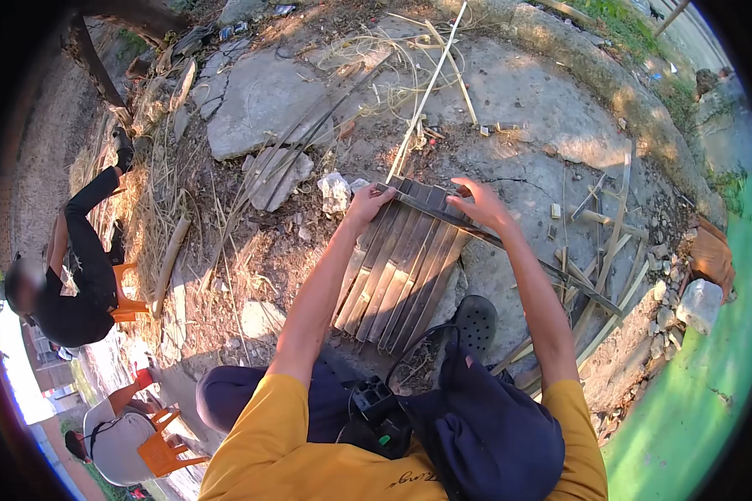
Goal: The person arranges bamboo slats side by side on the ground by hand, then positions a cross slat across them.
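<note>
Several dark wooden slats (401, 275) lie side by side in front of my legs. A long dark strip (510, 245) crosses their far ends and runs on to the lower right. My left hand (371, 203) is closed on the strip near its left end, thumb and fingers pinched together. My right hand (479, 203) is at the strip farther right, fingers curled and thumb apart from the fingertips, with its palm side partly hidden. Beyond my left hand, a long pale strip (426, 96) stretches away over the ground.
Loose sticks (614, 242) lie at the right, near a pale stone block (700, 306). A flat concrete slab (263, 104) is at the upper left. Two people sit on orange chairs at the left, one in black (79, 292), one in grey (117, 442).
</note>
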Tool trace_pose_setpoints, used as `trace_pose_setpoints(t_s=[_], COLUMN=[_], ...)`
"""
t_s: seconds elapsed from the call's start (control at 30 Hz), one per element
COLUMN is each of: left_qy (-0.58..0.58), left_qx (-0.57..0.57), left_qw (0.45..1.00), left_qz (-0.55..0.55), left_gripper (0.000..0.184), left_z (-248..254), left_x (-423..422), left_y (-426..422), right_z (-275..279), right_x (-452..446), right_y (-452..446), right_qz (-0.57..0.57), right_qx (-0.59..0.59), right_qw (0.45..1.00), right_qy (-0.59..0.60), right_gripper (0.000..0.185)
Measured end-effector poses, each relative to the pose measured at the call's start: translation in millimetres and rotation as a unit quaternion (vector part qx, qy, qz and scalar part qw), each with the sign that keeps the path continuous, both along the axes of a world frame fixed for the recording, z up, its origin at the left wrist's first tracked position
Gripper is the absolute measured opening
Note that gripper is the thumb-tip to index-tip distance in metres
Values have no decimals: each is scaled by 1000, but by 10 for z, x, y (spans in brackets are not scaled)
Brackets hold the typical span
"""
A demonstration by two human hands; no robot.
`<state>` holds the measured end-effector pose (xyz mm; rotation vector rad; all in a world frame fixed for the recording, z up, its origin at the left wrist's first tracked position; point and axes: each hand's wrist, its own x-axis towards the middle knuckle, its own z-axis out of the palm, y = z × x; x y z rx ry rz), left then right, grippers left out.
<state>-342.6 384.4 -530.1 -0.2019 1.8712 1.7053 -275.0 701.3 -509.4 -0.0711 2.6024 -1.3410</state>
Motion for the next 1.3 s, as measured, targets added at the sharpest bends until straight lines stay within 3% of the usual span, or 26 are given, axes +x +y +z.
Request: trace_pose_setpoints(t_s=[0.17, 0.47, 0.83, 0.93, 1.17, 1.3], left_qy=[-9, -15, -12, -4, -4, 22], left_qx=[23, 41, 25, 22, 3, -1], left_qw=[1000, 999, 1000, 1000, 1000, 1000], left_qz=[1, 3, 1, -1, -13, 2], left_gripper=[34, 32, 33, 41, 42, 54], left_z=[-53, -73, -90, -65, -126, -58], left_x=[-16, -28, -28, -22, -57, 17], left_y=[-15, -21, -30, -30, -68, -47], right_z=[-53, -204, -165, -148, -85, -73], right_x=[-45, 34, 62, 48, 6, -12], right_y=[-211, -339, -349, -345, -367, -371], right_qz=[4, -20, -33, -31, -48, -51], right_qx=[74, 59, 51, 42, 24, 28], right_qw=[997, 997, 998, 999, 998, 998], right_qy=[-33, 41, 31, 17, -18, -3], right_gripper=[79, 75, 75, 74, 69, 67])
